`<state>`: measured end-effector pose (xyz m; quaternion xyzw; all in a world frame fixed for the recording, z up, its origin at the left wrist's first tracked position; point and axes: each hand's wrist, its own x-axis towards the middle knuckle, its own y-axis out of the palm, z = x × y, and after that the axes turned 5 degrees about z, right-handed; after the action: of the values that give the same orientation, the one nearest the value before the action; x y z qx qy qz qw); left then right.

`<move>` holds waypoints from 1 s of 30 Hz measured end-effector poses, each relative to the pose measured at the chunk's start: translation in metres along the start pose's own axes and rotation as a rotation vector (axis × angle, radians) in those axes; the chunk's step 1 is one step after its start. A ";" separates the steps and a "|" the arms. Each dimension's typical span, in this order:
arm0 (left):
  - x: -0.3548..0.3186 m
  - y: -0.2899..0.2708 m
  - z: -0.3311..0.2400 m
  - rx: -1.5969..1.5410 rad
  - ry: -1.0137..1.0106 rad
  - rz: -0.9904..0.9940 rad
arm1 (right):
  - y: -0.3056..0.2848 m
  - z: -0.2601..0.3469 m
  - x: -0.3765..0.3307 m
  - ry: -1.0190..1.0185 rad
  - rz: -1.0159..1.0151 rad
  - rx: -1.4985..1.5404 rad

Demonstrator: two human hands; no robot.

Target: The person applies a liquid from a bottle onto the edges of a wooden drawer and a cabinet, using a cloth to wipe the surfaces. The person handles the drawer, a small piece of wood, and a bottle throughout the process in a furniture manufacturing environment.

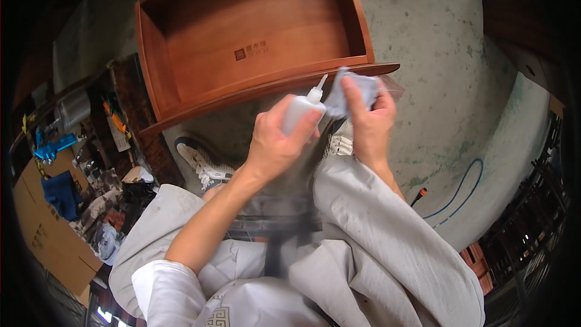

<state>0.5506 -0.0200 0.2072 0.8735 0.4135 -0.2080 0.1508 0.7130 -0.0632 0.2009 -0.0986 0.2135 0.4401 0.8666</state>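
My left hand (275, 136) is wrapped round a white squeeze bottle (298, 115) with a thin pointed nozzle tilted up to the right. Close beside it, my right hand (370, 115) grips a pale grey cloth (351, 94), thumb on the near side. A bit of reddish mesh-like sheet (392, 87) sticks out past the right fingers; whether it is held too I cannot make out. Just beyond both hands lies a reddish-brown wooden drawer (260, 36), its inside facing up and its long curved front panel (266, 88) towards me. The nozzle tip overlaps this panel in view; contact cannot be told.
At left, a dark bench (148, 121) carries tools and rags, among them a blue tool (55, 147) and a blue cloth (60, 194). A cardboard box (54, 236) stands nearer. A blue hose (469, 197) with an orange-tipped end lies on the concrete floor (436, 85) at right.
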 end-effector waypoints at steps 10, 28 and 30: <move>0.006 0.010 -0.004 0.094 -0.015 0.010 | -0.030 -0.013 0.001 -0.105 0.001 -0.018; 0.009 0.015 -0.011 0.111 -0.090 0.000 | -0.015 -0.011 0.005 -0.079 -0.006 -0.014; 0.008 0.014 -0.011 0.113 -0.101 0.019 | -0.015 -0.011 0.005 -0.078 -0.006 -0.013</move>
<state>0.5693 -0.0187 0.2135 0.8730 0.3845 -0.2733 0.1238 0.7247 -0.0723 0.1883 -0.0875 0.1763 0.4425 0.8749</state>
